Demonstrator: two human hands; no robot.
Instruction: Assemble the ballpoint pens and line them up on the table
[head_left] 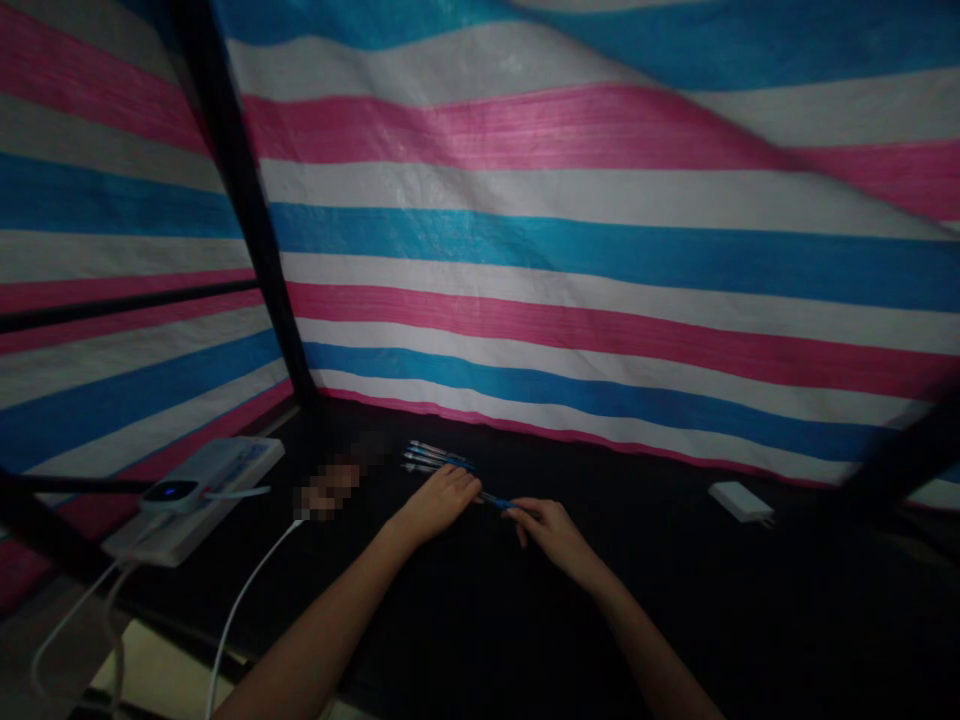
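Lightly, left hand (439, 503) and right hand (553, 537) touch a pen (496, 501) (blue).

Left hand (436, 503) on blue pens (435, 458), right fingers (519, 508) on one, striped tarp (600, 290) behind

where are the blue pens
In the head view, the pens lie on the black surface just beyond the left hand, with one reaching the right hand.
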